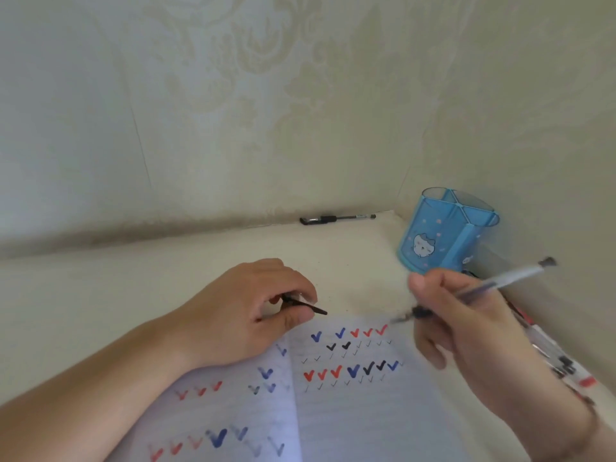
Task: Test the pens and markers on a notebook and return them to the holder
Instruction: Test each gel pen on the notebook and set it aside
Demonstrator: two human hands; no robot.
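Observation:
An open lined notebook [350,411] lies in front of me, covered in red, blue and black tick marks. My right hand [466,335] holds a clear pen [493,285] with its tip just above the notebook's top right corner; the hand is blurred. My left hand [253,311] rests at the notebook's top left edge and pinches a black pen cap [306,306]. The blue pen holder [443,231], with a cartoon cat on it, stands in the far right corner and looks empty.
A black pen [336,219] lies along the far wall at the back of the white table. Several pens and markers [553,355] lie on the table to the right, partly hidden behind my right hand. Walls close off the back and right sides.

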